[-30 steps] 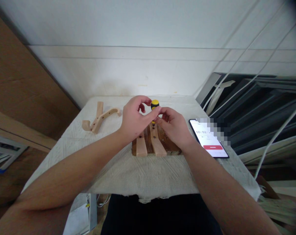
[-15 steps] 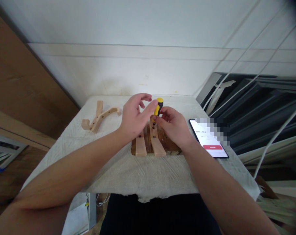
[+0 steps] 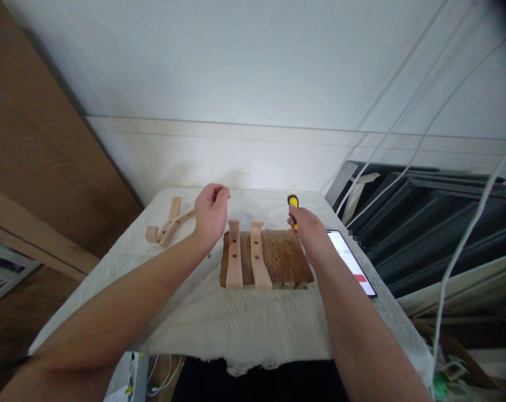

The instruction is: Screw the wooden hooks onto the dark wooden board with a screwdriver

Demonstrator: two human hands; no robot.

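Observation:
My right hand [image 3: 310, 228] is wrapped round a yellow and black screwdriver [image 3: 294, 207], off the back right of a brown wooden board [image 3: 284, 262]. Two pale wooden hooks [image 3: 235, 269] lie side by side across the left half of the board, with dark screws or holes along them. My left hand [image 3: 212, 209] is closed, with its thumb against curled fingers, above the cloth behind the board's left corner. Whatever its fingers may hold is hidden. Just left of that hand, more pale wooden hook pieces [image 3: 169, 228] lie on the cloth, partly covered by it.
A white cloth [image 3: 253, 318] covers the small table, which stands against a pale wall [image 3: 244, 151]. At the right edge lies a lit phone [image 3: 364, 283]. White cables [image 3: 449, 268] hang beside dark panels [image 3: 441, 229] on the right. Brown boards [image 3: 47, 156] lean at left.
The screwdriver has come away from the right hook on the board, moving right in my right hand. My left hand has drawn back to the left and its fingers have closed. The view has shifted.

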